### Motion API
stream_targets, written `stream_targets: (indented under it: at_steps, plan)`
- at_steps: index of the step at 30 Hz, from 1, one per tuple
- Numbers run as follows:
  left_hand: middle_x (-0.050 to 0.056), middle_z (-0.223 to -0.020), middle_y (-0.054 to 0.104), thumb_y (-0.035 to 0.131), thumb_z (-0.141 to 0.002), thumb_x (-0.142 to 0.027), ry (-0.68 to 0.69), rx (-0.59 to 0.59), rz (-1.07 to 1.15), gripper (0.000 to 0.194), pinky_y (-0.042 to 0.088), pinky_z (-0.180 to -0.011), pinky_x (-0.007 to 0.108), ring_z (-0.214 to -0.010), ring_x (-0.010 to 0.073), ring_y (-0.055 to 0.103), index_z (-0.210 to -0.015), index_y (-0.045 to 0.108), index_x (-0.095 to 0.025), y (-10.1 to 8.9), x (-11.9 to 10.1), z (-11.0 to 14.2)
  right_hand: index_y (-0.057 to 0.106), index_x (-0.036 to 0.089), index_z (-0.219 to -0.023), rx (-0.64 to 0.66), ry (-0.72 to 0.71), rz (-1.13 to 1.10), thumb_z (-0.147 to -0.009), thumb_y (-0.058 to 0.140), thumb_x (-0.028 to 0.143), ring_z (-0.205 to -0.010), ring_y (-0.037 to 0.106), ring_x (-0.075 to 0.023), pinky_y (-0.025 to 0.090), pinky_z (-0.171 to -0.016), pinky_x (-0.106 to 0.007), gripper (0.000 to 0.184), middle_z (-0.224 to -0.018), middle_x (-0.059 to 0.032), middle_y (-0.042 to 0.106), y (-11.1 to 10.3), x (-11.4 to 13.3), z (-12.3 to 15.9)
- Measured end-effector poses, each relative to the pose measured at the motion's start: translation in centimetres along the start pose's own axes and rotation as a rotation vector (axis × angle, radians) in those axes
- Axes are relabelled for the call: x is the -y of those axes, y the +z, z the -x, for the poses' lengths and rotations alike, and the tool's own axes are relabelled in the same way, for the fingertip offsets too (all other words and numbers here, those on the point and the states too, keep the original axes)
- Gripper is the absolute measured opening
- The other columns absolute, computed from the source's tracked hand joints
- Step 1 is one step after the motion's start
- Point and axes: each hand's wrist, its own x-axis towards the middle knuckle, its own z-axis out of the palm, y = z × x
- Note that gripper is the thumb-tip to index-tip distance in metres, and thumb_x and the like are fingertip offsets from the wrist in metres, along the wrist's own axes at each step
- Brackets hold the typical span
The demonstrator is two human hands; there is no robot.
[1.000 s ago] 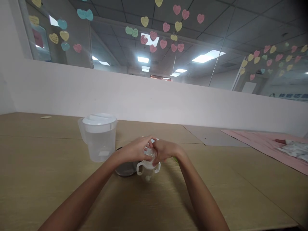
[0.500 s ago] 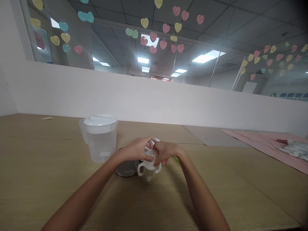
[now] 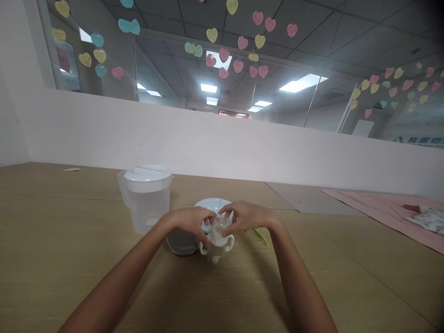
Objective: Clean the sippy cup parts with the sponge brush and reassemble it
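Both hands close around the top of a small clear plastic baby bottle with two white side handles (image 3: 217,240) standing on the wooden table (image 3: 69,240), left hand (image 3: 189,222) and right hand (image 3: 248,217) gripping its collar, beside a translucent lidded plastic pitcher (image 3: 147,199).

One pitcher (image 3: 147,198), one bottle (image 3: 218,240), one plate (image 3: 211,205).

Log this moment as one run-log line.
left hand: gripping baby bottle top | right hand: fingers on bottle cap | bottle: upright on table | nearby: lidded pitcher, white plate, dark tin
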Motion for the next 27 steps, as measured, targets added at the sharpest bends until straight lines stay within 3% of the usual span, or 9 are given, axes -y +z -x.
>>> stream_targets:
  at_steps: [3, 6, 13, 17, 20, 24, 27]
  plan:
    - [0.001, -0.084, 0.062, 0.073, -0.049, -0.039, -0.017, 0.081, -0.011, 0.047, 0.038, -0.058, 0.021, -0.072, 0.0162, 0.056, -0.09, 0.062, -0.018, 1.5, 0.5, -1.6, 0.057, 0.018, -0.101, 0.029, 0.019, 0.102, -0.06, 0.068, 0.046, -0.054, 0.056, -0.0097, 0.041, -0.041, -0.019, 0.051, -0.09, -0.0041, 0.064, 1.2, 0.7, -1.0]
    - [-0.001, -0.071, 0.058, 0.072, -0.048, -0.04, -0.038, 0.08, 0.002, 0.04, 0.034, -0.05, 0.021, -0.061, 0.0132, 0.051, -0.078, 0.061, -0.016, 2.3, 1.0, -2.3, 0.058, 0.016, -0.093, -0.002, 0.043, 0.18, -0.057, 0.069, 0.047, -0.052, 0.057, -0.0111, 0.04, -0.042, -0.02, 0.049, -0.082, -0.0044, 0.065, 1.7, 0.9, -2.0]
    - [-0.005, -0.056, 0.049, 0.074, -0.043, -0.037, -0.035, 0.038, 0.021, 0.034, 0.03, -0.044, 0.02, -0.05, 0.0092, 0.043, -0.06, 0.054, -0.016, 2.3, 1.1, -2.2, 0.057, 0.016, -0.092, 0.109, -0.023, -0.019, -0.064, 0.065, 0.048, -0.057, 0.06, -0.0099, 0.045, -0.048, -0.017, 0.043, -0.078, -0.0013, 0.064, 0.8, 0.0, -2.5]
    - [-0.005, -0.053, 0.049, 0.075, -0.043, -0.036, -0.047, 0.029, 0.011, 0.031, 0.029, -0.044, 0.02, -0.049, 0.0091, 0.043, -0.057, 0.055, -0.016, 2.3, 0.8, -2.1, 0.056, 0.016, -0.095, 0.099, 0.012, -0.023, -0.064, 0.065, 0.046, -0.057, 0.059, -0.0101, 0.044, -0.048, -0.018, 0.044, -0.079, -0.0019, 0.063, 1.0, 0.0, -2.3]
    - [-0.004, -0.057, 0.053, 0.074, -0.043, -0.035, -0.047, 0.016, 0.01, 0.031, 0.031, -0.045, 0.02, -0.052, 0.0106, 0.046, -0.061, 0.058, -0.016, 2.4, 0.8, -2.1, 0.055, 0.018, -0.094, -0.003, -0.029, 0.075, -0.065, 0.064, 0.045, -0.063, 0.057, -0.0124, 0.044, -0.052, -0.021, 0.041, -0.082, -0.0017, 0.061, 0.9, 0.4, -1.6]
    - [-0.004, -0.065, 0.058, 0.074, -0.045, -0.033, 0.033, 0.017, 0.072, 0.033, 0.034, -0.05, 0.02, -0.058, 0.0119, 0.05, -0.071, 0.062, -0.017, 2.5, 0.9, -2.2, 0.051, 0.021, -0.102, -0.307, -0.209, 0.132, -0.065, 0.065, 0.035, -0.087, 0.053, -0.0161, 0.042, -0.073, -0.026, 0.041, -0.1, -0.0036, 0.054, -0.3, 0.0, -0.1]
    - [-0.003, -0.064, 0.058, 0.075, -0.044, -0.032, 0.055, 0.027, 0.07, 0.032, 0.034, -0.051, 0.02, -0.058, 0.012, 0.049, -0.069, 0.062, -0.017, 2.5, 0.9, -2.2, 0.047, 0.021, -0.104, -0.443, -0.19, 0.091, -0.065, 0.063, 0.027, -0.09, 0.05, -0.0159, 0.041, -0.076, -0.027, 0.043, -0.107, -0.0049, 0.049, -1.0, -1.6, -0.1]
